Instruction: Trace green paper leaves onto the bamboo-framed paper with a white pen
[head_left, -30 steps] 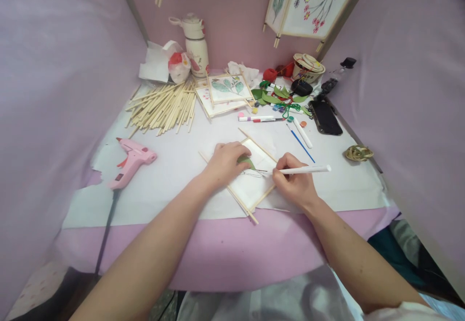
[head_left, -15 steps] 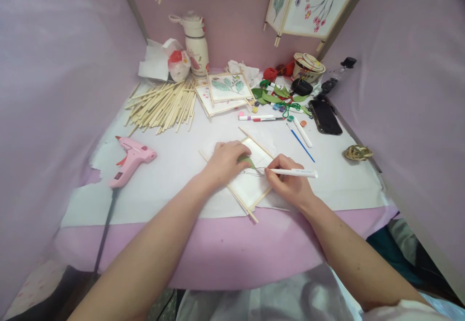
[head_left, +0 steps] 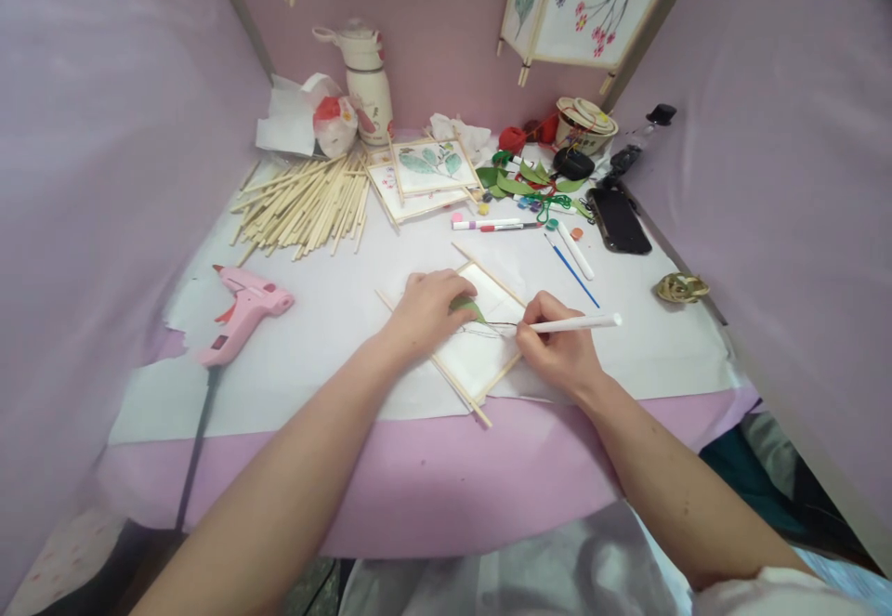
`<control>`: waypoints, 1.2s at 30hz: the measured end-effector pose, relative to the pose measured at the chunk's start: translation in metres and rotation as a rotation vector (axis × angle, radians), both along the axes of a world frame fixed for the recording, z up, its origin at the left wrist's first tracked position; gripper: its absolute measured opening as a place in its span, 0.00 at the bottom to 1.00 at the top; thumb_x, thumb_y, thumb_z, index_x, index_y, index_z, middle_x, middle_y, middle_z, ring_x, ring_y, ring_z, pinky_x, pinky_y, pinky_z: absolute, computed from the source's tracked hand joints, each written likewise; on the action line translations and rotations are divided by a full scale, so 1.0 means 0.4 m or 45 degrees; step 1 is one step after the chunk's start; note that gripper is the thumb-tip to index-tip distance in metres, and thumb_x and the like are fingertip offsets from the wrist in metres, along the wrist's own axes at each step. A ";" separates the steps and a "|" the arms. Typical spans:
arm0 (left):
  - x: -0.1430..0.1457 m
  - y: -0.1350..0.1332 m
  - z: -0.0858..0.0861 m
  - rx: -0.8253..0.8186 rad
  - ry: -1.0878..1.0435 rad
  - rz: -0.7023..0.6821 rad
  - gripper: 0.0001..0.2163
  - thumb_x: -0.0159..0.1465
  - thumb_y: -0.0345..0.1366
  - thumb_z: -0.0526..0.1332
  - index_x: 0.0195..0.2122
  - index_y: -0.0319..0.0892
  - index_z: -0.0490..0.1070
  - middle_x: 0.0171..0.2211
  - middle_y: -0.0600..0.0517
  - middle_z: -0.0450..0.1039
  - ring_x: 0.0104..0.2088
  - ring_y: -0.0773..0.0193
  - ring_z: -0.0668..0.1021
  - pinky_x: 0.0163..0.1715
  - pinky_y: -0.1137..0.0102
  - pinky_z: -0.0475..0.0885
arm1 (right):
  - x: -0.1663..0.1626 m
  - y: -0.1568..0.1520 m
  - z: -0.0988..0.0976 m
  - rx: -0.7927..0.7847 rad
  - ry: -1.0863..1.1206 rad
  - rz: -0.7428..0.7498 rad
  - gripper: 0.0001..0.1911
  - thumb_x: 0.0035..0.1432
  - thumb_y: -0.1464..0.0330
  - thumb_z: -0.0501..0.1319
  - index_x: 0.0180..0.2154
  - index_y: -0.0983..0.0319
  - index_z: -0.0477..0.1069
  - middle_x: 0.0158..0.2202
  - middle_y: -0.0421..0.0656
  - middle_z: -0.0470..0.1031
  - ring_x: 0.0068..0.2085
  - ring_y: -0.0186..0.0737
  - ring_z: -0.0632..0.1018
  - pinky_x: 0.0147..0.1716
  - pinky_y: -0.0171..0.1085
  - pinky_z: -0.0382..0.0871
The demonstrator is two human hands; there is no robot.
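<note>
A small paper panel framed with wooden sticks (head_left: 480, 356) lies on the white sheet in front of me. My left hand (head_left: 426, 311) rests on its upper left part, fingers curled down over a green leaf (head_left: 465, 306) that it presses to the paper. My right hand (head_left: 557, 351) is closed on a white pen (head_left: 578, 323), whose tip touches a thin drawn line on the paper just right of the leaf.
A pink glue gun (head_left: 241, 311) lies at the left with its cord over the table edge. A heap of wooden sticks (head_left: 307, 203), finished leaf panels (head_left: 428, 170), markers (head_left: 498, 225), a blue brush (head_left: 571, 269), a black phone (head_left: 617, 219) and green leaves (head_left: 530, 179) lie behind.
My right hand slid left along the paper with the pen, then back slightly right. My left hand stayed on the leaf. The view shifted a little.
</note>
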State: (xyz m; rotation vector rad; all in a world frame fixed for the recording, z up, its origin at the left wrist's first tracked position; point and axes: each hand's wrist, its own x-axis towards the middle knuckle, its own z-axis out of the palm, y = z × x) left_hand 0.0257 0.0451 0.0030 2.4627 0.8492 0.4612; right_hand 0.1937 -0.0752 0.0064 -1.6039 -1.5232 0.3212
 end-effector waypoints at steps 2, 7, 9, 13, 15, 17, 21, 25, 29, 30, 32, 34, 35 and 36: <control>0.000 0.000 0.000 0.001 -0.001 0.002 0.06 0.59 0.38 0.62 0.38 0.46 0.72 0.39 0.55 0.74 0.43 0.60 0.74 0.47 0.61 0.58 | -0.001 0.001 0.002 -0.017 -0.008 0.001 0.09 0.48 0.76 0.55 0.22 0.59 0.56 0.16 0.32 0.57 0.20 0.30 0.59 0.23 0.34 0.54; 0.002 -0.001 0.001 0.000 0.002 0.004 0.07 0.60 0.38 0.61 0.39 0.46 0.72 0.39 0.54 0.74 0.44 0.59 0.74 0.48 0.60 0.58 | -0.001 0.003 0.001 -0.049 -0.058 0.010 0.09 0.48 0.75 0.56 0.22 0.59 0.57 0.17 0.33 0.59 0.21 0.31 0.62 0.24 0.34 0.55; 0.002 -0.001 0.002 -0.004 0.009 0.011 0.07 0.60 0.38 0.61 0.39 0.46 0.72 0.39 0.53 0.74 0.44 0.59 0.74 0.48 0.60 0.58 | 0.000 0.003 -0.001 -0.046 -0.064 0.004 0.09 0.48 0.75 0.56 0.22 0.59 0.56 0.18 0.33 0.60 0.22 0.31 0.62 0.24 0.34 0.55; 0.002 -0.002 0.005 -0.009 0.015 0.013 0.07 0.60 0.38 0.61 0.38 0.45 0.72 0.39 0.53 0.74 0.44 0.59 0.74 0.48 0.60 0.58 | 0.001 0.002 -0.003 -0.048 -0.055 -0.002 0.08 0.48 0.74 0.56 0.22 0.59 0.57 0.18 0.34 0.60 0.22 0.32 0.63 0.24 0.34 0.55; 0.002 -0.002 0.005 -0.009 0.011 0.008 0.06 0.60 0.38 0.61 0.38 0.45 0.72 0.39 0.53 0.74 0.43 0.59 0.74 0.48 0.60 0.58 | 0.001 0.003 -0.003 -0.055 -0.057 -0.002 0.08 0.48 0.74 0.56 0.23 0.59 0.57 0.18 0.34 0.60 0.23 0.32 0.63 0.24 0.34 0.55; 0.001 -0.002 0.003 -0.007 0.005 0.001 0.06 0.60 0.38 0.61 0.38 0.46 0.72 0.39 0.54 0.74 0.43 0.59 0.74 0.47 0.60 0.58 | 0.002 0.003 -0.002 -0.064 -0.056 0.006 0.08 0.47 0.75 0.56 0.22 0.59 0.57 0.18 0.34 0.60 0.22 0.32 0.62 0.23 0.34 0.54; 0.001 0.001 -0.003 -0.003 -0.013 0.004 0.06 0.59 0.38 0.62 0.38 0.46 0.72 0.38 0.54 0.74 0.43 0.60 0.74 0.47 0.60 0.58 | 0.007 0.000 0.003 -0.025 0.007 -0.001 0.10 0.44 0.76 0.55 0.21 0.59 0.55 0.16 0.33 0.55 0.20 0.31 0.59 0.21 0.34 0.52; 0.000 0.002 -0.003 -0.014 0.002 0.013 0.07 0.59 0.37 0.62 0.39 0.46 0.72 0.38 0.55 0.74 0.41 0.61 0.75 0.47 0.60 0.59 | 0.016 -0.006 0.013 0.125 0.166 -0.081 0.10 0.46 0.75 0.57 0.21 0.58 0.55 0.17 0.33 0.57 0.20 0.30 0.59 0.20 0.34 0.53; 0.000 0.000 0.005 -0.014 0.020 0.014 0.07 0.60 0.37 0.62 0.40 0.46 0.72 0.39 0.54 0.74 0.41 0.61 0.75 0.48 0.60 0.59 | 0.028 -0.006 0.022 0.191 0.193 -0.133 0.03 0.57 0.70 0.57 0.30 0.59 0.66 0.24 0.37 0.69 0.26 0.34 0.69 0.28 0.35 0.62; 0.000 -0.001 0.007 -0.006 0.024 0.012 0.07 0.60 0.36 0.61 0.40 0.46 0.72 0.39 0.54 0.74 0.42 0.60 0.75 0.48 0.60 0.59 | 0.032 -0.004 0.022 0.170 0.170 -0.114 0.03 0.59 0.69 0.55 0.35 0.58 0.68 0.27 0.38 0.72 0.29 0.35 0.71 0.31 0.36 0.64; 0.001 -0.004 0.008 0.015 0.029 0.013 0.07 0.61 0.36 0.60 0.41 0.46 0.71 0.39 0.53 0.74 0.43 0.60 0.74 0.48 0.59 0.60 | 0.037 0.002 0.019 0.089 0.073 -0.047 0.07 0.63 0.68 0.54 0.41 0.57 0.69 0.31 0.39 0.75 0.32 0.37 0.73 0.36 0.37 0.65; 0.001 -0.006 0.005 0.045 0.022 0.019 0.07 0.63 0.36 0.58 0.42 0.46 0.71 0.38 0.53 0.75 0.42 0.60 0.75 0.48 0.59 0.60 | 0.040 0.008 0.013 -0.016 -0.092 0.031 0.05 0.62 0.67 0.57 0.40 0.57 0.70 0.33 0.40 0.75 0.34 0.38 0.73 0.38 0.38 0.63; 0.001 -0.008 0.003 0.067 0.011 0.024 0.08 0.63 0.35 0.57 0.43 0.46 0.71 0.38 0.53 0.75 0.42 0.60 0.75 0.48 0.59 0.60 | 0.040 0.010 0.010 -0.067 -0.180 0.073 0.04 0.60 0.67 0.59 0.38 0.57 0.70 0.33 0.40 0.75 0.35 0.39 0.73 0.38 0.38 0.63; 0.000 -0.010 0.000 0.096 -0.009 0.033 0.08 0.64 0.35 0.57 0.43 0.46 0.70 0.38 0.53 0.75 0.42 0.60 0.75 0.48 0.59 0.61 | 0.039 0.011 0.008 -0.109 -0.256 0.116 0.03 0.58 0.68 0.61 0.36 0.58 0.70 0.33 0.40 0.74 0.36 0.39 0.72 0.37 0.38 0.62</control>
